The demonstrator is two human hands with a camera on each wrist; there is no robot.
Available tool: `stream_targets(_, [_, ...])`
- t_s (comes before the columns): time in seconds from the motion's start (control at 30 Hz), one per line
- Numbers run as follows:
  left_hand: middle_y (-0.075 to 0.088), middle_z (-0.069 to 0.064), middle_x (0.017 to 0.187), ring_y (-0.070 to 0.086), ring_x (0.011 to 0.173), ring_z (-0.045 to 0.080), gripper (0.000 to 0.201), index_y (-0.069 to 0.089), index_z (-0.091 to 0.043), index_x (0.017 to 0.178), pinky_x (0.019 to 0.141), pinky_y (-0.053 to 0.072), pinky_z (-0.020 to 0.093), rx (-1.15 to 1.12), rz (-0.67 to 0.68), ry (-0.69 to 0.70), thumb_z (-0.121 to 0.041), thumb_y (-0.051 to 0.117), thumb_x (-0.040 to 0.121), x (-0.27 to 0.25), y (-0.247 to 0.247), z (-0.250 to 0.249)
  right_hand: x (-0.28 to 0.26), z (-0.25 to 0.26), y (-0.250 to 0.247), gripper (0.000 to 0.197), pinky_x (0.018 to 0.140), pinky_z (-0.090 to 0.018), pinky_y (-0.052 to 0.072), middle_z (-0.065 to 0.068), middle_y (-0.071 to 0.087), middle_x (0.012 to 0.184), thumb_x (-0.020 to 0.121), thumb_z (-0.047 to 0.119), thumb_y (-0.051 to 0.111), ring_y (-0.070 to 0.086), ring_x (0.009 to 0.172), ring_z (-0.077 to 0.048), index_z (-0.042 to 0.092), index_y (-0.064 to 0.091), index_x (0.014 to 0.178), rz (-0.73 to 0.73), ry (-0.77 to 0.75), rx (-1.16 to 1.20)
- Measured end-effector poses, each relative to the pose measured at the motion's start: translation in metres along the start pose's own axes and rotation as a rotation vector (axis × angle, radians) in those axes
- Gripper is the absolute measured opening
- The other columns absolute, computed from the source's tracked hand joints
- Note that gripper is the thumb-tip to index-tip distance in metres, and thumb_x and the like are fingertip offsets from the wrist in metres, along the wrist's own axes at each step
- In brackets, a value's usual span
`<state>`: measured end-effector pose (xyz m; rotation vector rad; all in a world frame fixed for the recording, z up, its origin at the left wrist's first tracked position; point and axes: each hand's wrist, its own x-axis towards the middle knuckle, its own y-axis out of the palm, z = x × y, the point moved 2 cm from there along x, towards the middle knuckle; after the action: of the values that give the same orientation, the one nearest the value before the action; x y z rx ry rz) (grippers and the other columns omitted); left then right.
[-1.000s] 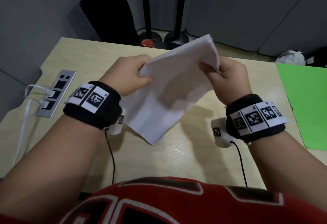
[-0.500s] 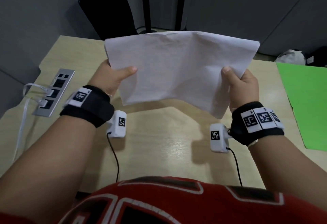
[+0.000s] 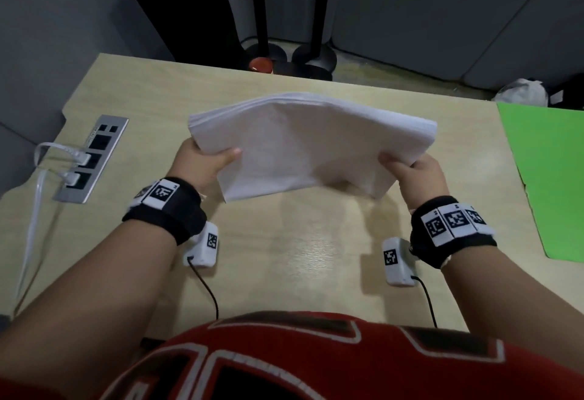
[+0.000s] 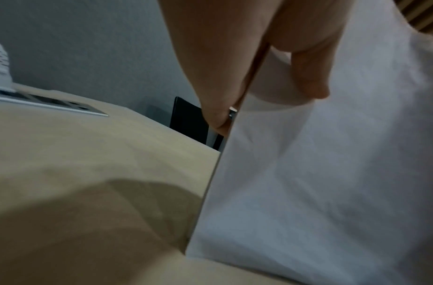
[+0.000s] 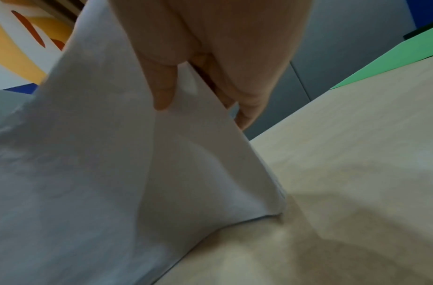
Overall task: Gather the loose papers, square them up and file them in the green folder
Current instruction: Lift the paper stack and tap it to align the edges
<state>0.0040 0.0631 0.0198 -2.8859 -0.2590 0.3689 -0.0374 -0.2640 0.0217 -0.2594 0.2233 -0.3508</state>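
A person at a light wood desk [image 3: 294, 273] holds a stack of white papers [image 3: 303, 143] at centre frame, its near edge down toward the desktop and the middle bowed upward. The left hand [image 3: 202, 162] pinches the stack's left side, thumb on the near face and fingers behind. The right hand [image 3: 417, 172] pinches the right side in the same grip, thumb in front. In the right wrist view the stack's lower corner [image 5: 271, 210] meets the desk. The green folder [image 3: 550, 178] lies flat at the right edge of the frame, well apart from the papers. A silver socket panel [image 3: 91, 159] with white cables plugged in sits at the left.
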Motion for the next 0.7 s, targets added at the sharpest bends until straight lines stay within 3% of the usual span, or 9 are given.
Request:
stream_targets(0.07, [0.068,-0.004,0.095,0.067,0.089,0.011,0.024,0.066,-0.024,0.091,0.088,0.053,0.038,-0.042,-0.004,0.057,-0.007,0.077,0.077,-0.003,-0.001,-0.006,0.000,0.005,0.000,0.008,0.058,-0.009,0.046,0.010,0.065,0.076,0.087,0.007,0.064,0.060,0.065,0.006,0.015,0.064,0.088,-0.025,-0.043,0.047])
stream_targets(0.17, [0.073,-0.018,0.084,0.067,0.082,-0.005,0.031,0.067,-0.029,0.088,0.076,0.053,0.020,-0.125,0.015,0.177,-0.002,0.077,0.076,-0.004,-0.007,-0.019,0.000,0.015,-0.007,0.014,0.056,-0.008,0.045,0.018,0.068,0.063,0.086,0.004,0.066,0.059,0.059,0.011,0.017,0.065,0.082,-0.088,-0.098,0.188])
stream_targets(0.27, [0.075,-0.019,0.084,0.069,0.085,-0.001,0.030,0.072,-0.028,0.084,0.082,0.055,0.025,-0.096,0.038,0.159,-0.005,0.083,0.069,0.000,-0.009,-0.012,-0.001,0.014,-0.006,0.015,0.058,-0.006,0.045,0.022,0.070,0.064,0.082,0.004,0.070,0.062,0.062,0.012,0.009,0.068,0.097,-0.025,-0.093,0.148])
stream_targets(0.37, [0.071,-0.012,0.092,0.067,0.083,0.001,0.029,0.069,-0.026,0.086,0.087,0.052,0.032,-0.076,0.031,0.060,-0.008,0.083,0.069,0.004,-0.003,0.004,-0.003,0.007,0.003,0.016,0.056,-0.002,0.045,0.015,0.068,0.080,0.083,0.008,0.071,0.062,0.064,0.013,0.021,0.068,0.091,0.065,-0.038,0.059])
stream_targets(0.4, [0.070,-0.010,0.093,0.066,0.084,0.003,0.028,0.068,-0.026,0.086,0.086,0.051,0.032,-0.084,0.032,0.055,-0.008,0.083,0.070,0.004,-0.001,0.004,-0.004,0.009,0.004,0.015,0.056,-0.002,0.045,0.012,0.066,0.080,0.084,0.010,0.071,0.062,0.064,0.011,0.023,0.067,0.087,0.054,-0.036,0.053])
stream_targets(0.53, [0.074,-0.012,0.085,0.068,0.084,0.006,0.024,0.071,-0.026,0.082,0.080,0.055,0.030,-0.142,0.005,0.131,-0.010,0.083,0.069,0.006,-0.008,-0.011,-0.001,0.022,-0.005,0.005,0.054,-0.007,0.044,0.012,0.067,0.069,0.084,0.007,0.069,0.059,0.056,0.010,0.011,0.067,0.087,-0.068,-0.097,0.168])
stream_targets(0.6, [0.075,-0.010,0.091,0.069,0.090,0.008,0.032,0.072,-0.024,0.092,0.078,0.056,0.026,-0.168,0.025,0.161,-0.010,0.083,0.066,0.006,-0.012,-0.013,0.002,0.022,-0.008,0.011,0.057,-0.011,0.046,0.017,0.069,0.064,0.082,0.007,0.071,0.061,0.059,0.008,0.013,0.067,0.089,-0.053,-0.095,0.151])
stream_targets(0.7, [0.070,-0.005,0.094,0.067,0.090,0.015,0.034,0.068,-0.014,0.101,0.077,0.053,0.029,-0.056,0.036,0.069,-0.005,0.081,0.071,0.003,-0.005,-0.003,0.001,0.013,-0.001,0.025,0.059,-0.014,0.046,0.012,0.067,0.080,0.079,0.009,0.075,0.061,0.070,0.001,0.019,0.064,0.100,0.075,-0.054,-0.069])
